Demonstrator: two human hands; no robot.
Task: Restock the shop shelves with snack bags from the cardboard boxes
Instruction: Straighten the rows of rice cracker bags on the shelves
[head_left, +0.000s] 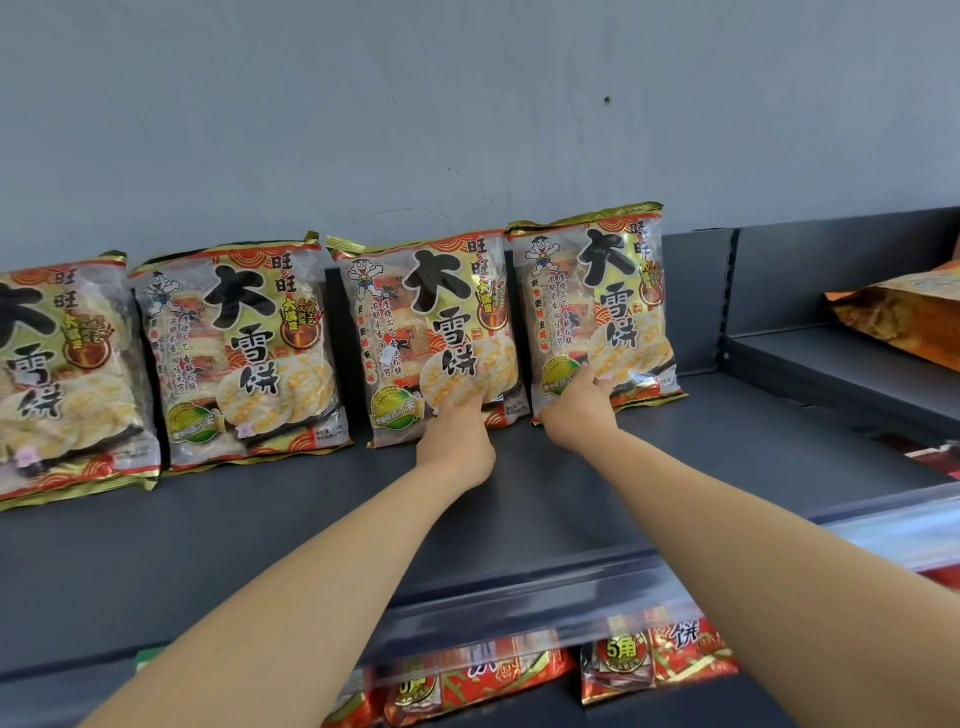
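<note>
Several clear-and-gold rice cracker snack bags stand in a row on the dark top shelf (260, 525), leaning on the grey wall. My left hand (457, 441) reaches to the third snack bag (431, 332) and presses its fingers against the bag's lower front. My right hand (576, 410) holds the lower front of the fourth snack bag (597, 306), fingers curled on it. That bag stands upright at the right end of the row. Two more bags (244, 353) (57, 379) stand to the left. No cardboard box is in view.
Right of the row, a shelf divider (727, 296) separates a neighbouring shelf with an orange snack bag (904, 317) lying on it. A clear price rail (571, 597) runs along the shelf's front edge. Red snack packs (654, 660) fill the shelf below.
</note>
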